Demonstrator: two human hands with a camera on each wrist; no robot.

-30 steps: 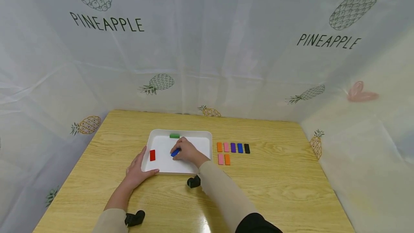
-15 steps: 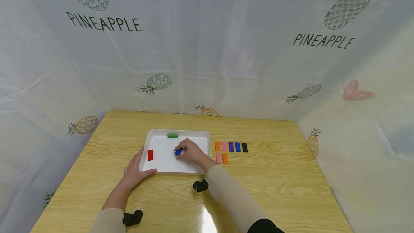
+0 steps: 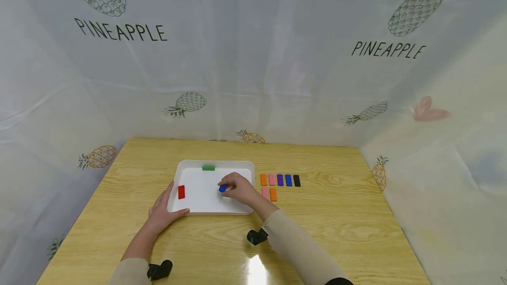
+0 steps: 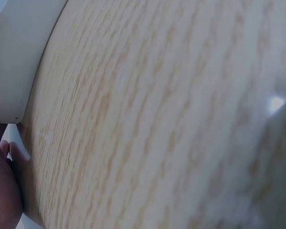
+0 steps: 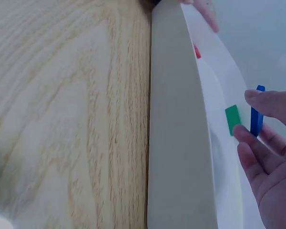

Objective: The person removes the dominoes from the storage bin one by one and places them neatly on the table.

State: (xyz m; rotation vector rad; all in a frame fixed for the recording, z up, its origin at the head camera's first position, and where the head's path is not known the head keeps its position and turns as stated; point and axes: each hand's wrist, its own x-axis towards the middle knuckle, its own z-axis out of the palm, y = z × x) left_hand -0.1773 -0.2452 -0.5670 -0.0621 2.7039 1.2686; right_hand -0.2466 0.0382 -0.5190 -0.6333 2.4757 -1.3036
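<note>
In the head view, a shallow white tray (image 3: pixel 198 210) lies on the wooden table. My left hand (image 3: pixel 161 214) rests against its front left corner, thumb along the front side and fingers along the left side. Over the tray's right half, my right hand (image 3: pixel 239 189) pinches a small blue block (image 3: pixel 222 188) between thumb and fingertips. The right wrist view shows this blue block (image 5: pixel 257 114) standing on edge in the grip. A red block (image 3: pixel 181 192) stands near the tray's left wall, and a green block (image 3: pixel 208 168) lies along its back wall.
Right of the tray lies a row of flat blocks: orange (image 3: pixel 263 180), pink (image 3: pixel 271 180), purple (image 3: pixel 280 180), blue (image 3: pixel 288 180) and black (image 3: pixel 297 180). Nearer are another pink block (image 3: pixel 265 194) and orange block (image 3: pixel 273 195). A pineapple-print curtain (image 3: pixel 253 78) hangs behind the table.
My right hand has moved right across the tray with the blue block, which has turned in the grip. My left hand keeps its place at the tray's corner. The head view has shifted slightly.
</note>
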